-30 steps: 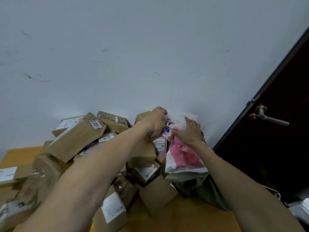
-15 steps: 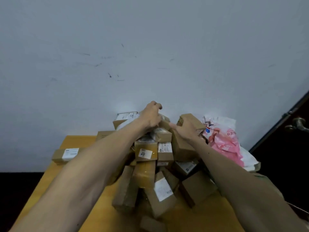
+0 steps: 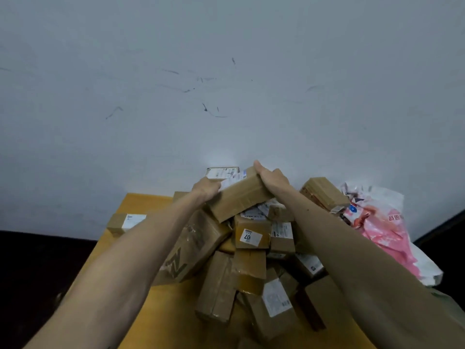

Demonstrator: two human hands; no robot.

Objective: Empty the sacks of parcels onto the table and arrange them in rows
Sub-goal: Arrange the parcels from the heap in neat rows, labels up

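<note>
Parcels lie heaped on the yellow wooden table (image 3: 141,205) at centre frame as you grip a long brown box (image 3: 239,197) at the top of the pile with both hands. Your left hand (image 3: 206,188) closes on the box's lower, left end, fingers curled over its upper edge beside a white shipping label. Your right hand (image 3: 273,176) clamps the higher, right end, thumb pointing up past the corner. The box is tilted, and whether its underside touches the parcels below cannot be told from this view. Directly beneath it, a squat carton with a "07" sticker (image 3: 251,235) stands among taped boxes that lean against one another. A larger carton with big black lettering (image 3: 196,248) slopes under your left forearm. Towards the left edge of the table, a small labelled box (image 3: 123,222) sits apart from the heap. Right of your right forearm, a brown parcel (image 3: 324,192) rests at an angle against a pink-and-white plastic bag (image 3: 377,222), which spills towards the right of the frame. A patch of olive-green fabric (image 3: 450,308) shows at the lower right edge. Behind the table, a pale scuffed wall (image 3: 226,71) fills the upper half of the frame.
</note>
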